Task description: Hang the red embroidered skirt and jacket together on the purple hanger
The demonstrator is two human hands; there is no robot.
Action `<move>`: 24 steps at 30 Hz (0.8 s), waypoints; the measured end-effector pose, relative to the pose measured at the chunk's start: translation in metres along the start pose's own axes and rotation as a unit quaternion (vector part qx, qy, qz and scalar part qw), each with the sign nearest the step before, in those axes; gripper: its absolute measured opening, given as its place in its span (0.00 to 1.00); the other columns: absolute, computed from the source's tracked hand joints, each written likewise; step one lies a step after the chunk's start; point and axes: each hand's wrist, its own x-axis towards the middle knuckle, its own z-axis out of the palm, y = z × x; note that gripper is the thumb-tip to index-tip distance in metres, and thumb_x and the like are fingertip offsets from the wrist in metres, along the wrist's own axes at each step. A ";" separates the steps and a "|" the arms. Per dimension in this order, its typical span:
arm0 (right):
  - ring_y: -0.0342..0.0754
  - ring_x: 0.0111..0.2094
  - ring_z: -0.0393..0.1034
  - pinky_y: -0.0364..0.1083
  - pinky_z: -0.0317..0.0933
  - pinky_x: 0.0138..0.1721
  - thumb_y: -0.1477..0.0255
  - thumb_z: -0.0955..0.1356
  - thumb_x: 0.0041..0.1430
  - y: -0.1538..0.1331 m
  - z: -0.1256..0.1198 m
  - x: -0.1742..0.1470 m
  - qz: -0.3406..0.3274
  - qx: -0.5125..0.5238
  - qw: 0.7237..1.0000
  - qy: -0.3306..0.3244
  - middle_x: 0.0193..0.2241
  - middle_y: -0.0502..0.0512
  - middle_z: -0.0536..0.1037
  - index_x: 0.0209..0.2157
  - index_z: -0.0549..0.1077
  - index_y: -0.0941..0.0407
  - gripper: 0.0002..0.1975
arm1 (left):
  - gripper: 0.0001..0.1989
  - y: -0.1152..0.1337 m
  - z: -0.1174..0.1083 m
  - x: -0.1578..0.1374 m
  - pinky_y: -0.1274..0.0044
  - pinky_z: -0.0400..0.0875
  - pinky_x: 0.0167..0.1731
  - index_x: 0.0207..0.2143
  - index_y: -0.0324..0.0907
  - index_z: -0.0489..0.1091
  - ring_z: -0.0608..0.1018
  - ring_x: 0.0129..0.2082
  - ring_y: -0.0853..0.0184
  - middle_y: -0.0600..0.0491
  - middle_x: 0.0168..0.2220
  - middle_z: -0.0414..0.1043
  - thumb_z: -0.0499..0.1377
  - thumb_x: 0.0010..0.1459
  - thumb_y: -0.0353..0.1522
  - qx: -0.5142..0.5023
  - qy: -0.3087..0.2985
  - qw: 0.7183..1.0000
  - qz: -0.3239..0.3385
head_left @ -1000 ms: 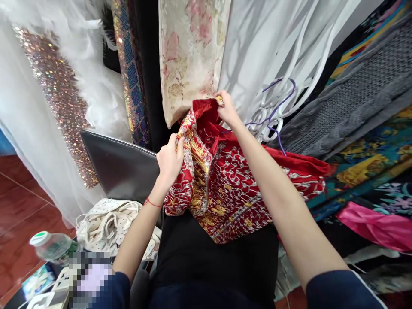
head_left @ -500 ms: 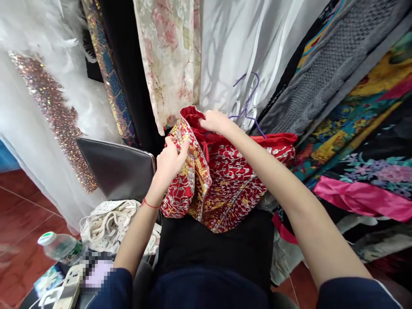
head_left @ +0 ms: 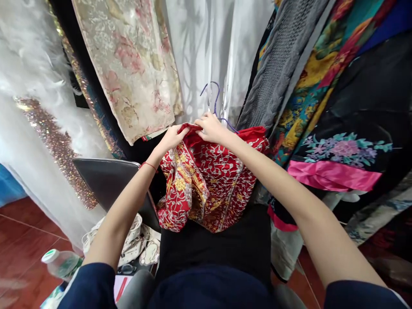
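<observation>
A red garment with silver and gold embroidery (head_left: 222, 171) hangs down over my lap, its plain red lining showing along the top edge. My left hand (head_left: 174, 136) pinches the left end of that edge. Close beside it, my right hand (head_left: 209, 126) grips the same edge, fingertips curled over the fabric. A purple hanger (head_left: 216, 96) sticks up behind my right hand; its hook is free in the air and its lower part is hidden inside the garment.
Hanging clothes surround me: a floral cream cloth (head_left: 128, 64), a grey knit (head_left: 273, 64) and a black piece with pink trim (head_left: 334, 174). A dark chair back (head_left: 106, 180) stands at left. Below it are a plastic bottle (head_left: 62, 264) and a bundled white cloth (head_left: 133, 240).
My left hand has moved up from the garment's embroidered side to its top edge, near my right hand. The view has shifted, and the hanger now appears further left.
</observation>
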 end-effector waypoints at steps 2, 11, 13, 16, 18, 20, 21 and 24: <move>0.62 0.56 0.60 0.59 0.57 0.56 0.71 0.64 0.64 0.016 -0.009 -0.016 -0.013 0.019 0.998 0.066 0.51 0.65 0.74 0.52 0.73 0.58 0.17 | 0.18 -0.006 0.008 0.014 0.77 0.63 0.31 0.25 0.40 0.65 0.69 0.27 0.69 0.55 0.24 0.68 0.52 0.62 0.43 -0.028 0.051 0.998 -0.010; 0.45 0.23 0.68 0.49 0.66 0.33 0.73 0.70 0.58 0.117 -0.023 -0.070 0.300 0.274 0.912 -0.055 0.20 0.53 0.74 0.33 0.82 0.61 0.08 | 0.21 -0.001 0.041 0.076 0.75 0.69 0.32 0.23 0.39 0.70 0.73 0.26 0.66 0.52 0.22 0.71 0.56 0.61 0.45 -0.112 -0.009 0.982 -0.150; 0.41 0.21 0.63 0.46 0.63 0.30 0.68 0.72 0.55 0.122 -0.021 -0.067 0.284 0.307 0.903 -0.101 0.18 0.50 0.72 0.33 0.84 0.59 0.09 | 0.19 0.004 0.038 0.081 0.71 0.73 0.34 0.24 0.39 0.73 0.78 0.28 0.62 0.49 0.24 0.75 0.57 0.60 0.44 -0.125 -0.100 0.966 -0.205; 0.41 0.22 0.63 0.46 0.63 0.32 0.57 0.75 0.51 0.121 -0.017 -0.055 0.236 0.323 0.903 -0.159 0.20 0.49 0.73 0.37 0.85 0.56 0.18 | 0.17 0.015 0.027 0.077 0.66 0.77 0.38 0.29 0.39 0.77 0.82 0.33 0.56 0.47 0.26 0.78 0.58 0.58 0.43 -0.136 -0.173 0.946 -0.237; 0.45 0.29 0.70 0.47 0.67 0.38 0.53 0.76 0.47 0.119 -0.013 -0.046 0.200 0.352 0.889 -0.215 0.27 0.51 0.79 0.42 0.85 0.54 0.25 | 0.17 0.021 0.023 0.070 0.64 0.78 0.40 0.34 0.39 0.79 0.82 0.35 0.55 0.46 0.29 0.80 0.56 0.60 0.43 -0.140 -0.173 0.948 -0.228; 0.50 0.39 0.74 0.48 0.68 0.46 0.53 0.78 0.42 0.118 -0.008 -0.038 0.164 0.385 0.873 -0.251 0.40 0.54 0.82 0.48 0.82 0.52 0.32 | 0.22 0.026 0.024 0.066 0.64 0.78 0.44 0.40 0.40 0.79 0.83 0.38 0.57 0.45 0.33 0.81 0.51 0.64 0.44 -0.175 -0.181 0.944 -0.211; 0.52 0.43 0.75 0.48 0.68 0.50 0.54 0.79 0.40 0.117 -0.006 -0.035 0.153 0.402 0.865 -0.259 0.44 0.55 0.82 0.51 0.81 0.52 0.35 | 0.25 0.026 0.027 0.066 0.64 0.78 0.45 0.43 0.40 0.79 0.83 0.40 0.57 0.45 0.35 0.81 0.48 0.66 0.45 -0.196 -0.187 0.941 -0.202; 0.54 0.46 0.75 0.48 0.68 0.52 0.57 0.80 0.37 0.116 -0.001 -0.033 0.149 0.465 0.827 -0.279 0.46 0.55 0.82 0.54 0.79 0.51 0.38 | 0.33 0.025 0.039 0.070 0.66 0.77 0.46 0.46 0.39 0.78 0.82 0.43 0.58 0.44 0.38 0.81 0.42 0.67 0.52 -0.167 -0.135 0.963 -0.164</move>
